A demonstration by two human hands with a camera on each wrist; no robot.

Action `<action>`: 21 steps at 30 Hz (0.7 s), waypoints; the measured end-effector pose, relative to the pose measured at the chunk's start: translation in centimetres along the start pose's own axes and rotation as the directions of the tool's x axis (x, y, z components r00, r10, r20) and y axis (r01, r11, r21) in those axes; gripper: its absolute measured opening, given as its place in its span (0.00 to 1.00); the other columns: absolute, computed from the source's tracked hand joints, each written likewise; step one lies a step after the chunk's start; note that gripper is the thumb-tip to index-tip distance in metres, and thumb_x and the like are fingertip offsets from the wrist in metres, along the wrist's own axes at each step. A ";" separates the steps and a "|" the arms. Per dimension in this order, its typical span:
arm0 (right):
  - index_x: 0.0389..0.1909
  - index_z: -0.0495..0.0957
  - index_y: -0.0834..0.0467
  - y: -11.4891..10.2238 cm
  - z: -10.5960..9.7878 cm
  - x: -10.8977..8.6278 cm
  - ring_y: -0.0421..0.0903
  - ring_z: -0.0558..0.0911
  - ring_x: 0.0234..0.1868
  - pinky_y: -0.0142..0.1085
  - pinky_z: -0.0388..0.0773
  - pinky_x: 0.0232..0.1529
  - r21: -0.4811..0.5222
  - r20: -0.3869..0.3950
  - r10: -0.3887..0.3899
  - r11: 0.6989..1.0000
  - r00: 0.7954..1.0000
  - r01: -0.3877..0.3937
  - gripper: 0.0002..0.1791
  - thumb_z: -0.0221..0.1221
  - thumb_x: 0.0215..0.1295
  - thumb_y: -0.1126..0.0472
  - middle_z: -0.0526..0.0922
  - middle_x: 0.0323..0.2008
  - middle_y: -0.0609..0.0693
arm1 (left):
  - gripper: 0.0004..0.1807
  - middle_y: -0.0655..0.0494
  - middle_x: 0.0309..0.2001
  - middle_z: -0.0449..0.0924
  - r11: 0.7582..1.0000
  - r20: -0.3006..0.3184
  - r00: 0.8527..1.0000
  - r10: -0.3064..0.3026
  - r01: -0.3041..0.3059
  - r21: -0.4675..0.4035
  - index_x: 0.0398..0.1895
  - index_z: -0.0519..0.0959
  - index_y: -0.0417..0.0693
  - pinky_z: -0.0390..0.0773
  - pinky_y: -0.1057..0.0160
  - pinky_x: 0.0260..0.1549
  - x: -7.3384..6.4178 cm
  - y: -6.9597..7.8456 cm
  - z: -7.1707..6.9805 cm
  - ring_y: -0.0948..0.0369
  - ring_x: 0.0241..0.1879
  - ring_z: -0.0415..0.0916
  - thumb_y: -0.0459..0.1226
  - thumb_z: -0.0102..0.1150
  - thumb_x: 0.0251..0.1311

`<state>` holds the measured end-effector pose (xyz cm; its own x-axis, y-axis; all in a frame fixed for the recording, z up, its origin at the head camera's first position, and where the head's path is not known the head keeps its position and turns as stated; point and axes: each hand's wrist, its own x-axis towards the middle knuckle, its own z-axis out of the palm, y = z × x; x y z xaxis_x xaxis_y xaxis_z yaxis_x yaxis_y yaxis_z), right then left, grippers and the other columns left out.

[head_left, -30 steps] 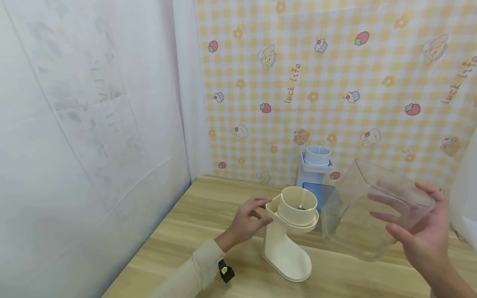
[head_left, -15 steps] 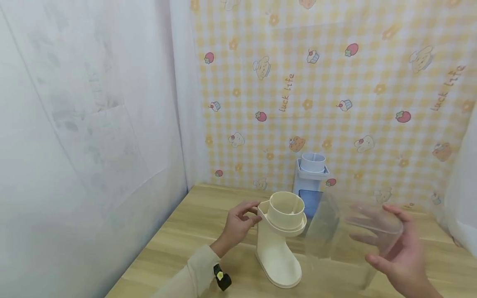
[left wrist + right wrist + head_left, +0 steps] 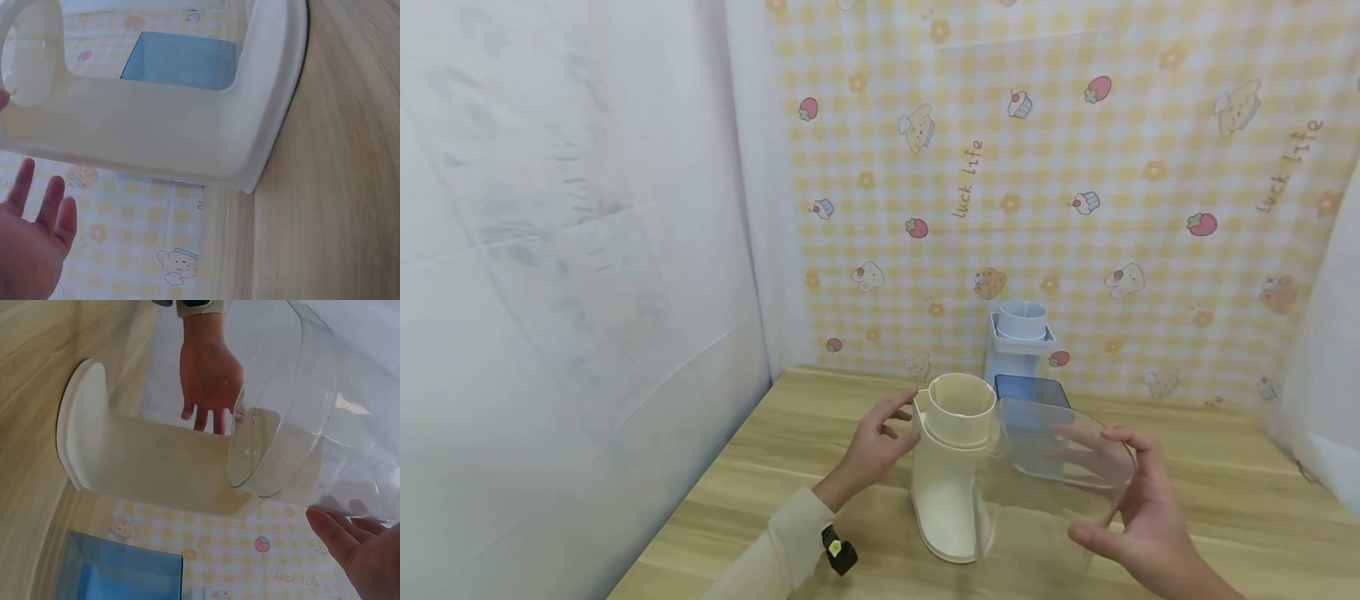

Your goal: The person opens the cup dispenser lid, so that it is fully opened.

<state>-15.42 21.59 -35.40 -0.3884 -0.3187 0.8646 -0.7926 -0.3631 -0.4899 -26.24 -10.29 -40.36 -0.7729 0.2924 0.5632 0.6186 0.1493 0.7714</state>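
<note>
A cream plastic stand [image 3: 943, 500] with a flat rounded foot and a round collar at its top stands upright on the table. My left hand [image 3: 872, 450] pinches its upper back edge between thumb and index finger; the other fingers [image 3: 51, 200] stay off it in the left wrist view. On the stand's right side, my right hand [image 3: 1146, 521] holds a clear plastic container [image 3: 1037, 521] with fingers and thumb spread over its walls. The container [image 3: 281, 425] is tilted, and its edge overlaps the stand's collar [image 3: 257, 440] in the right wrist view.
Behind, against the checked cloth [image 3: 880, 225], stands a pale blue stand [image 3: 1021, 333] of similar make. A translucent blue bin [image 3: 1032, 388] sits in front of it, partly seen through the clear container. White cloth [image 3: 587, 250] hangs along the left table edge.
My right hand has brought the clear container leftward, close to the cream stand. My left hand keeps its pinch at the stand's back edge. The head view has shifted slightly.
</note>
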 end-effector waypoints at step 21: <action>0.58 0.51 0.76 0.9 2.4 -0.4 0.42 0.76 0.58 0.26 0.71 0.54 -0.232 -0.048 0.197 0.951 0.979 -0.203 0.51 0.69 0.31 0.88 0.74 0.64 0.54 | 0.60 0.49 0.68 0.61 0.983 -0.097 0.992 -0.079 0.093 0.157 0.75 0.58 0.43 0.65 0.41 0.62 0.4 3.2 2.7 0.53 0.65 0.63 0.61 0.75 0.44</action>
<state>-14.87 19.26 -36.48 -0.5592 -0.3417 0.7554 -0.7843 -0.0771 -0.6155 -24.15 -7.16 -38.43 -0.8293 0.1865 0.5268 0.5582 0.3224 0.7645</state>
